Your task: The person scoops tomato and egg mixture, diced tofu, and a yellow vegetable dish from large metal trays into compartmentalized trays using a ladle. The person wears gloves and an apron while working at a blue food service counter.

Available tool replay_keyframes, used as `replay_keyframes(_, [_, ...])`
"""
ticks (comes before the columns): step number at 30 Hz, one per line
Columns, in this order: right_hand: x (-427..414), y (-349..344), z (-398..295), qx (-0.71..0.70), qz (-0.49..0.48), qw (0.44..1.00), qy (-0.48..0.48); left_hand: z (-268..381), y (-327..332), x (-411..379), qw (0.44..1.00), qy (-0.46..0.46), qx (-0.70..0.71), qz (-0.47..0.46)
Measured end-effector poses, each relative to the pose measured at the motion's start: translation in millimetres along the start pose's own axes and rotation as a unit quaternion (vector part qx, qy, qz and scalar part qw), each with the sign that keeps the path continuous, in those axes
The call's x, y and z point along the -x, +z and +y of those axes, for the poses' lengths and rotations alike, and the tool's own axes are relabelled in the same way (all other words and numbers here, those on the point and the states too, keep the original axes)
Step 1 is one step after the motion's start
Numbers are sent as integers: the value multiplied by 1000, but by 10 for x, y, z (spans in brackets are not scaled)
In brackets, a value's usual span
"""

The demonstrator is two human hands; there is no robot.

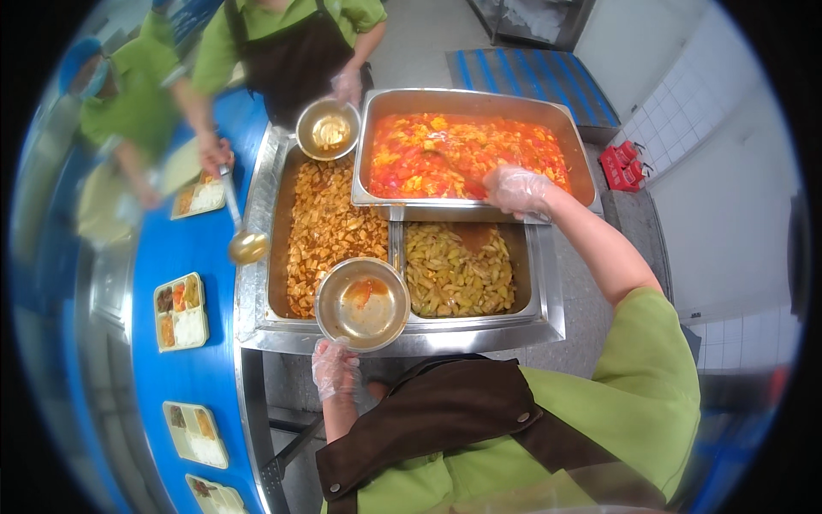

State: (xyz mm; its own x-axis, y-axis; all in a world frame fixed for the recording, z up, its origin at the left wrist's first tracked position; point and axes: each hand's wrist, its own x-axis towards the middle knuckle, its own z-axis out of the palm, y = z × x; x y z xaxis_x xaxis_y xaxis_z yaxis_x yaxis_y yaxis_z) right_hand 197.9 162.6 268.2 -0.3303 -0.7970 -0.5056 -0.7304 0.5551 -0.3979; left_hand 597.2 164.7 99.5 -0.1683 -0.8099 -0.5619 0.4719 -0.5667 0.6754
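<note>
My gloved left hand (336, 369) grips the near rim of a steel bowl (363, 304) with some red sauce in its bottom, held over the near edge of the food pans. My gloved right hand (519, 190) is closed at the near side of a deep steel pan (475, 212) of tomato and egg (449, 154), around the handle of a ladle whose head lies in the food. Left of and below this pan are a pan of diced tofu in brown sauce (334, 221) and a pan of green sliced vegetables (459, 270).
A blue conveyor belt (183, 254) at the left carries compartment trays of rice and dishes, including a tray (182, 311). Across from me, a co-worker's gloved hand (347, 87) holds another steel bowl (328, 130). A second co-worker's hand holds a ladle (247, 247). Red fire extinguishers (624, 166) stand by the wall.
</note>
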Motion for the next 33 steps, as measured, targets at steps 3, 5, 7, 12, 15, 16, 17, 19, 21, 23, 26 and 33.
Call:
replay_keyframes(3, [-91,-90,48,-77,-66,993,-55,-73,36,7,1000,-5,2,9])
replay_keyframes(5, [-99,-185,189,-188,-69,978,-53,-98,67,13,1000,-2,-10,25])
replay_keyframes(7, [-52,-237,338,-308,-78,947,-44,-104,120,19,999,0,-29,45])
replay_keyframes(12, [17,-243,612,-388,-48,919,-39,-118,235,-54,999,-9,-32,14])
replay_keyframes(15, [52,-253,672,-403,-52,913,-42,-159,368,-92,998,-9,-54,-6])
replay_keyframes(16, [79,-260,668,-406,-50,911,-43,-168,400,-107,998,-10,-61,-15])
replay_keyframes(17, [101,-261,664,-410,-48,910,-44,-164,431,-110,997,-13,-73,-24])
replay_keyframes(19, [126,-236,654,-403,-22,915,-28,-156,513,-86,995,-17,-96,-38])
replay_keyframes(21, [132,-228,659,-398,-10,917,-24,-174,563,-100,995,-19,-83,-47])
replay_keyframes(23, [126,-219,687,-397,-13,917,-34,-220,569,-113,997,-21,-50,-55])
replay_keyframes(26, [154,-201,806,-403,-18,914,-39,-256,573,-102,997,-23,-46,-60])
replay_keyframes(33, [355,-219,628,-456,1,890,-5,-269,734,-180,994,-44,-79,-61])
